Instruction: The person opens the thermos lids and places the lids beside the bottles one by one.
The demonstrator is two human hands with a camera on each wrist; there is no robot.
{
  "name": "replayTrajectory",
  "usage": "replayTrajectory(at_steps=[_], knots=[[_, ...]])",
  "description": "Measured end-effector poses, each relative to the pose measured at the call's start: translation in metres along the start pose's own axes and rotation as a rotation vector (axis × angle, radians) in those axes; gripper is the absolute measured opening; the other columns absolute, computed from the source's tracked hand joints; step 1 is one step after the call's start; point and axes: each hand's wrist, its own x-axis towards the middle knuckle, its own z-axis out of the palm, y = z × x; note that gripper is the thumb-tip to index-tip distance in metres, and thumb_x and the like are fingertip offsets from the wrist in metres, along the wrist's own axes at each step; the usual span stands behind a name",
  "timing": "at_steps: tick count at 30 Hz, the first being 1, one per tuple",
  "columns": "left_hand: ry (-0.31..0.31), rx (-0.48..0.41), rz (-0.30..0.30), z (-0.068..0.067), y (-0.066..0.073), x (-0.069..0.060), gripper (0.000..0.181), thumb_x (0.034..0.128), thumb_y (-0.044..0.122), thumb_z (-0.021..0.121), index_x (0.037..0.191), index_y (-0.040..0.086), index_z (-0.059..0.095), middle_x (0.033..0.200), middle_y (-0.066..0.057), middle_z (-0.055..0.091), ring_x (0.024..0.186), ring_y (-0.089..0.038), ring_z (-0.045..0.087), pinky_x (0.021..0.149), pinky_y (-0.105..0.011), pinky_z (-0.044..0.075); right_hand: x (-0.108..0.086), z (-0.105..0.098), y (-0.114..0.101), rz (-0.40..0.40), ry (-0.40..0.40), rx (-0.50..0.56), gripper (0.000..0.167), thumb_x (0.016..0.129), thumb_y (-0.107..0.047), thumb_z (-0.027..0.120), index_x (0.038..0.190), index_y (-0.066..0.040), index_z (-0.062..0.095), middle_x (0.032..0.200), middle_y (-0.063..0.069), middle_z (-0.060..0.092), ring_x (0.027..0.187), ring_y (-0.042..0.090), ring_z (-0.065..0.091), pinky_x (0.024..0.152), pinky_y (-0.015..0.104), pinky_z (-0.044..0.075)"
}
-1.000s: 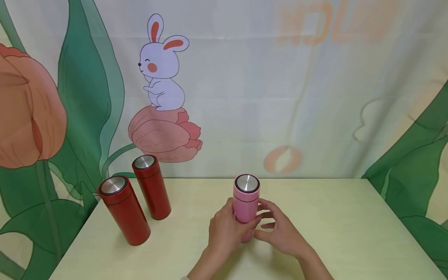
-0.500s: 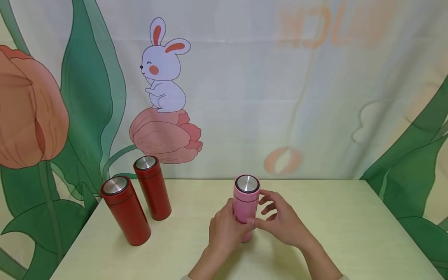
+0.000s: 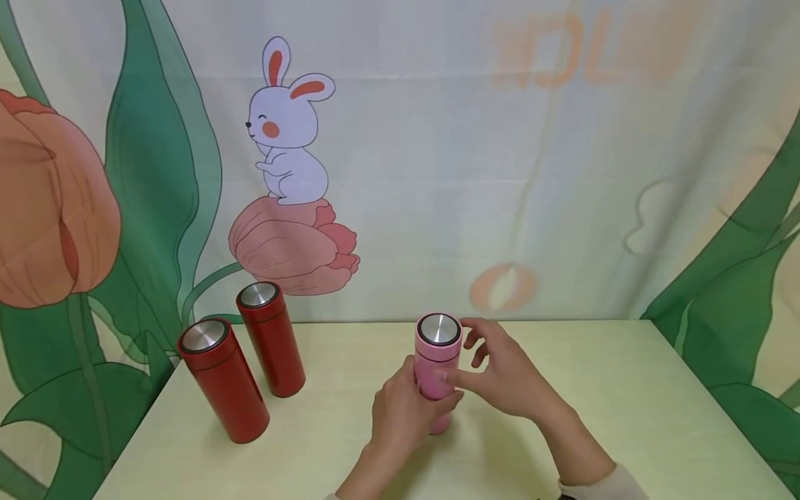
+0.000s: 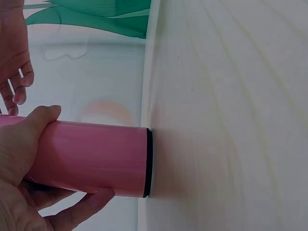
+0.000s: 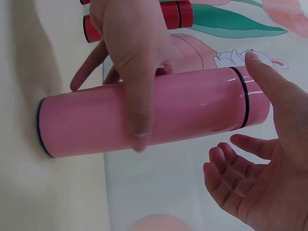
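Observation:
A pink thermos flask (image 3: 430, 367) stands upright with its base at the tabletop, its lid (image 3: 439, 330) topped by a silver disc with a black ring. My left hand (image 3: 403, 410) grips the flask's body round the middle, thumb across the front. Beside the upper part is my right hand (image 3: 509, 375), its fingers loosely bent and spread. In the right wrist view the right thumb (image 5: 269, 77) lies at the lid, while the other fingers (image 5: 226, 178) stay apart from the flask. Whether the thumb touches is hard to tell.
Two red thermos flasks stand at the left of the table: a nearer one (image 3: 225, 385) and a farther one (image 3: 273, 347). The pale table (image 3: 625, 417) ends at a printed curtain (image 3: 406, 173) with a rabbit and tulips.
My right hand has moved up along the pink thermos flask, from its lower body to near the lid. The left hand keeps its grip in place.

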Motion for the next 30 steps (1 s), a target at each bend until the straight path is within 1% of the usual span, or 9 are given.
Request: replayTrajectory(at_steps=[5, 11, 15, 19, 23, 26, 30], knots=[[0.001, -0.009, -0.011, 0.0, 0.0, -0.001, 0.063, 0.0673, 0.058, 0.092, 0.107, 0.021, 0.061, 0.095, 0.004, 0.075, 0.082, -0.015, 0.07, 0.069, -0.033, 0.052, 0.007, -0.005, -0.015, 0.013, 0.003, -0.087, 0.078, 0.079, -0.057, 0.085, 0.142, -0.025, 0.053, 0.109, -0.001, 0.057, 0.09, 0.021, 0.059, 0.074, 0.033, 0.051], [0.011, -0.002, 0.009, 0.002, -0.002, -0.001, 0.061, 0.0683, 0.058, 0.091, 0.107, 0.022, 0.061, 0.094, 0.004, 0.075, 0.081, -0.015, 0.071, 0.067, -0.032, 0.052, 0.016, -0.008, -0.032, 0.024, -0.005, -0.162, 0.086, 0.076, -0.068, 0.082, 0.141, -0.019, 0.054, 0.111, -0.002, 0.058, 0.088, 0.018, 0.059, 0.073, 0.033, 0.05], [0.014, 0.001, 0.019, 0.002, -0.003, 0.0, 0.061, 0.0687, 0.058, 0.091, 0.11, 0.023, 0.061, 0.095, 0.006, 0.075, 0.082, -0.015, 0.071, 0.068, -0.033, 0.052, 0.02, -0.01, -0.041, 0.029, -0.012, -0.219, 0.088, 0.075, -0.071, 0.08, 0.14, -0.016, 0.056, 0.111, -0.002, 0.058, 0.09, 0.015, 0.059, 0.077, 0.033, 0.05], [0.011, -0.008, 0.029, 0.001, -0.002, 0.0, 0.062, 0.0694, 0.057, 0.091, 0.114, 0.025, 0.06, 0.095, 0.007, 0.075, 0.082, -0.014, 0.072, 0.067, -0.033, 0.052, 0.023, -0.01, -0.049, 0.024, -0.013, -0.279, 0.085, 0.075, -0.072, 0.079, 0.136, -0.015, 0.059, 0.108, -0.001, 0.056, 0.084, 0.014, 0.06, 0.077, 0.033, 0.051], [0.005, -0.02, 0.026, 0.0, 0.0, 0.0, 0.06, 0.0699, 0.056, 0.091, 0.112, 0.025, 0.061, 0.094, 0.009, 0.075, 0.08, -0.012, 0.071, 0.066, -0.032, 0.051, 0.026, -0.009, -0.055, 0.028, -0.013, -0.344, 0.08, 0.076, -0.072, 0.079, 0.128, -0.012, 0.064, 0.106, 0.001, 0.056, 0.08, 0.015, 0.062, 0.076, 0.034, 0.054], [0.002, -0.014, 0.024, -0.001, 0.0, -0.001, 0.059, 0.0702, 0.056, 0.091, 0.111, 0.022, 0.063, 0.093, 0.007, 0.075, 0.08, -0.013, 0.071, 0.067, -0.033, 0.052, 0.028, -0.007, -0.06, 0.045, -0.031, -0.389, 0.079, 0.076, -0.071, 0.079, 0.124, -0.01, 0.065, 0.107, 0.002, 0.056, 0.08, 0.016, 0.063, 0.077, 0.035, 0.056], [0.0, 0.001, 0.028, -0.001, 0.0, -0.002, 0.059, 0.0706, 0.055, 0.091, 0.11, 0.019, 0.065, 0.093, 0.006, 0.075, 0.082, -0.014, 0.072, 0.068, -0.034, 0.054, 0.03, -0.005, -0.065, 0.061, -0.052, -0.439, 0.077, 0.075, -0.071, 0.08, 0.119, -0.008, 0.064, 0.105, 0.003, 0.056, 0.077, 0.018, 0.062, 0.074, 0.035, 0.056]])
